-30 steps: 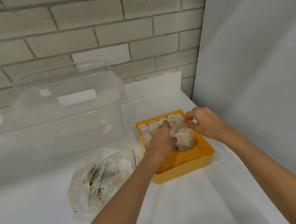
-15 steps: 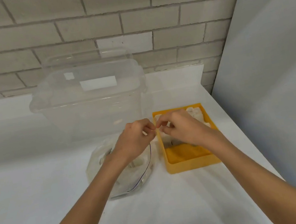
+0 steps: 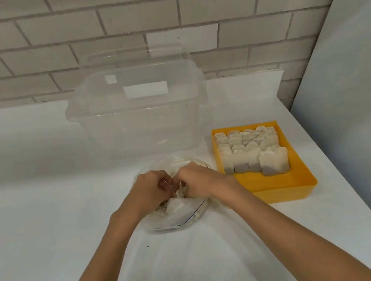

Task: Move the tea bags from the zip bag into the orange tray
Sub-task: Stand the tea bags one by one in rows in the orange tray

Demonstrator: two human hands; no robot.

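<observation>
Tea bags (image 3: 249, 149) stand upright in packed rows in the orange tray (image 3: 285, 193), filling its far part. The near strip of the tray floor is bare. The tray rests on the white counter (image 3: 45, 211), just right of the zip bag (image 3: 182, 216).

More tea bags lie loose inside the zip bag, which sits on the counter directly in front of a clear plastic container (image 3: 140, 123). The container stands against the brick wall (image 3: 113, 30).

Both hands meet over the top of the zip bag:
- Left hand (image 3: 150, 192): fingers curled together, pinching the bag's plastic at its opening.
- Right hand (image 3: 201, 182): fingers curled together, gripping the same plastic edge, knuckles close to those of the left hand.

Whether either hand also holds a tea bag cannot be told.
</observation>
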